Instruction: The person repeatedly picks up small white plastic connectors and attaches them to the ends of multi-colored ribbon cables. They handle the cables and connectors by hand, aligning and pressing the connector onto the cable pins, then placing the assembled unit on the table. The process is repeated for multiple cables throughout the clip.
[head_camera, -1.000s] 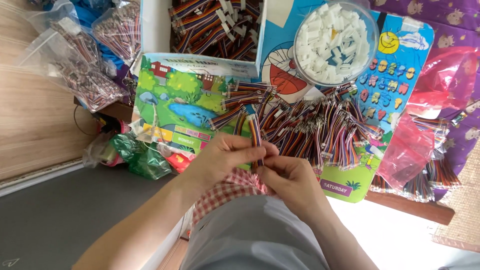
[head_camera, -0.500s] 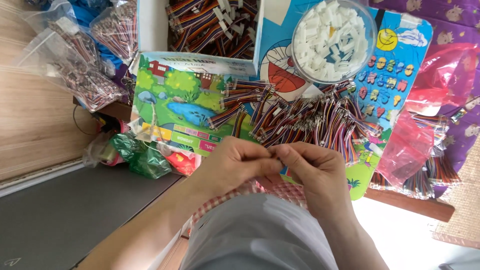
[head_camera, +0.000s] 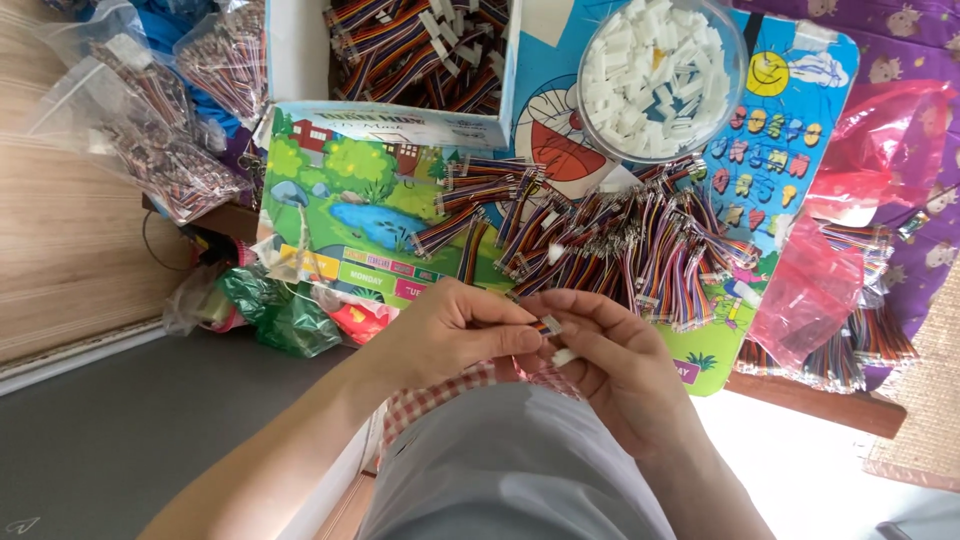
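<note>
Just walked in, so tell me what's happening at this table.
A person is working with both hands close together over their lap. The left hand pinches a short multicoloured ribbon cable while the right hand holds a small white plastic connector at its end. Just ahead, a heap of similar cable pieces lies on a colourful cartoon mat. Beyond it are a clear bowl of white connectors, a box of more cables, and filled plastic bags off to the left.

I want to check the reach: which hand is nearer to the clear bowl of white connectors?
The right hand. It lies below the clear bowl, slightly to its left. The left hand is farther off, lower left. Both hands meet on a small wire piece.
</note>
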